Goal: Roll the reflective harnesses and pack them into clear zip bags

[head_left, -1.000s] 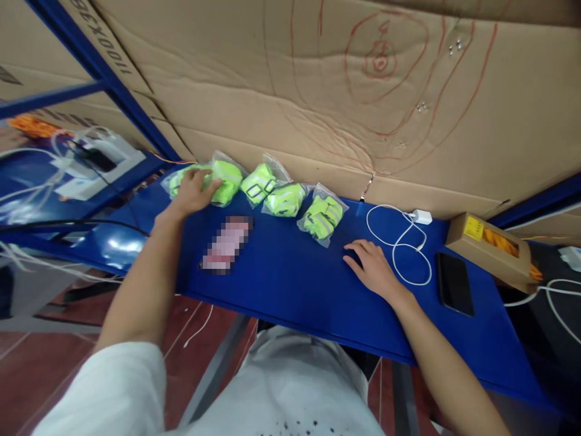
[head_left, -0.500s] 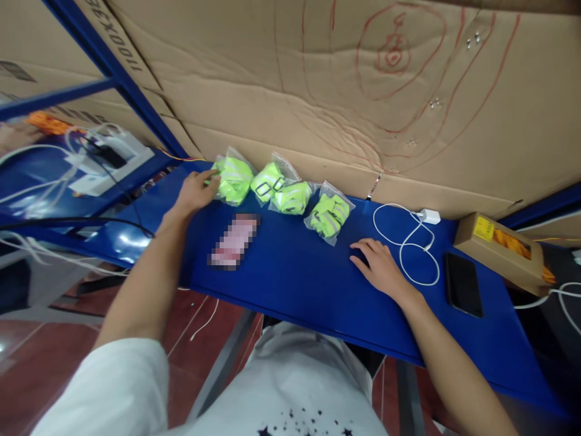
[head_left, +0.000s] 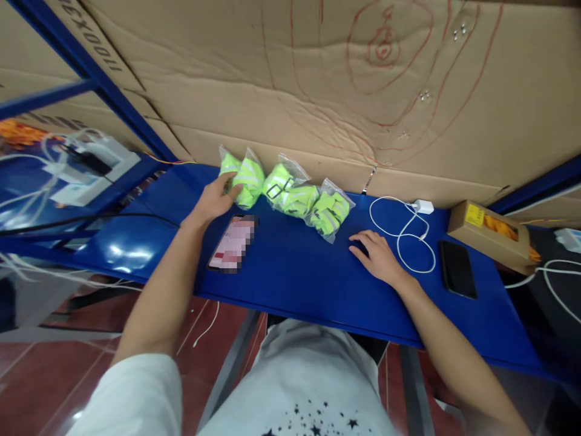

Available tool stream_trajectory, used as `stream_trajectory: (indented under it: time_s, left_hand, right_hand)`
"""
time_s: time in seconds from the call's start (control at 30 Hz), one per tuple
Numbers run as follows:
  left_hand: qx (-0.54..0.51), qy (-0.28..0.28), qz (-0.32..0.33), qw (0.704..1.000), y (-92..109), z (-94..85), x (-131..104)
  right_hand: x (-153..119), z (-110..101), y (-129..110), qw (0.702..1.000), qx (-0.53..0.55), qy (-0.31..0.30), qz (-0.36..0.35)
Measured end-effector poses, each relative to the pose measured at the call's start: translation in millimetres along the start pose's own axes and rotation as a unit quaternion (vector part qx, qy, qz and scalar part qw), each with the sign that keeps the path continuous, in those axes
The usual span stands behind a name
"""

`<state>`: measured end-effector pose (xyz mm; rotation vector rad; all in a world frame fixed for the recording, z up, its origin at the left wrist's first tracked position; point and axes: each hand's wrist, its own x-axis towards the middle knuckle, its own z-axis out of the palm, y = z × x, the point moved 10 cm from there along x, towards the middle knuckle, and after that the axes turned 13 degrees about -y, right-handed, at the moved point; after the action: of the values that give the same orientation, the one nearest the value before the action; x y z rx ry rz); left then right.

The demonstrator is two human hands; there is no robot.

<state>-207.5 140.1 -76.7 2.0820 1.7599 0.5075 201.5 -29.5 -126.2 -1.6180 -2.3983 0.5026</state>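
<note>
five clear plastic bags are holding folded bundles of bright yellow-green cloth with pale stripes, and are forming a row along the back of the bench. at the left end, the first bundle is sitting just beyond the left grip, partly hidden by it; the second bundle is lying at its fingertips. the third bundle, showing a dark rectangular outline, the fourth bundle and the fifth bundle are lying farther right, between the two grips. the left arm is reaching forward, its fingers bending over the nearest bundles; whether they are grasping is impossible to tell. a lit phone is lying just nearer the body than that grip. the right grip is resting empty, palm down, fingers loosely spread, near the fifth bundle, its forearm slanting back rightward. a white cable is looping beside it.
</note>
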Motion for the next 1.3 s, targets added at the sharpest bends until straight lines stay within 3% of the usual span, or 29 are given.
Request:
stream_trajectory:
  time_s: [0.2, 0.27, 0.33, 0.4, 0.5, 0.57, 0.6, 0.67, 0.8, 0.87, 0.93, 1.0, 1.13, 1.3]
  left_hand:
    - [0.023, 0.083, -0.047, 0.995, -5.8, -27.6, -19.2]
    - [0.018, 0.119, -0.050, 0.991, 10.4, -33.1, -27.7]
    - [-0.015, 0.131, -0.025, 0.991, 46.0, -26.1, -36.6]
    - [-0.057, 0.091, 0.034, 0.994, 100.2, 1.1, -45.5]
    - [-0.185, -0.109, 0.201, 0.956, 201.3, 81.6, -67.4]
    - [-0.216, -0.150, 0.248, 0.932, 241.3, 119.1, -84.6]
    - [-0.235, -0.153, 0.261, 0.924, 252.0, 131.2, -90.2]
    - [-0.277, -0.141, 0.270, 0.911, 258.8, 142.5, -95.2]
    - [-0.389, -0.115, 0.273, 0.872, 251.0, 135.2, -95.8]
    - [-0.481, -0.130, 0.249, 0.831, 243.8, 137.3, -94.5]
    - [-0.562, -0.161, 0.206, 0.784, 237.3, 150.5, -93.5]
    - [-0.595, -0.190, 0.171, 0.762, 232.6, 166.7, -93.9]
    - [-0.587, -0.231, 0.143, 0.763, 226.9, 184.7, -96.2]
    - [-0.571, -0.236, 0.146, 0.773, 227.1, 176.5, -99.4]
  right_hand:
    - [6.1, -11.2, -12.8, 0.997, 0.066, 0.036, 0.010]
    - [20.7, -21.3, -10.1, 0.992, 0.110, 0.061, 0.015]
    - [45.5, -33.4, 2.2, 0.984, 0.152, 0.090, 0.035]
    - [77.3, -44.8, 18.2, 0.977, 0.173, 0.112, 0.060]
    - [119.6, -55.4, 37.8, 0.965, 0.216, 0.119, 0.087]
    - [130.7, -62.0, 42.2, 0.958, 0.248, 0.116, 0.086]
    - [129.0, -66.9, 41.9, 0.955, 0.261, 0.118, 0.082]
    - [112.0, -80.4, 37.5, 0.948, 0.278, 0.138, 0.070]
    - [48.5, -103.3, 12.4, 0.937, 0.274, 0.213, 0.040]
    - [23.6, -94.8, -7.9, 0.941, 0.268, 0.209, 0.016]
    - [8.4, -74.6, -26.5, 0.947, 0.266, 0.182, -0.009]
    - [-0.4, -54.5, -37.7, 0.948, 0.270, 0.170, -0.027]
    - [-6.1, -34.1, -40.2, 0.944, 0.277, 0.176, -0.045]
    - [-10.6, -35.7, -45.5, 0.955, 0.221, 0.175, -0.088]
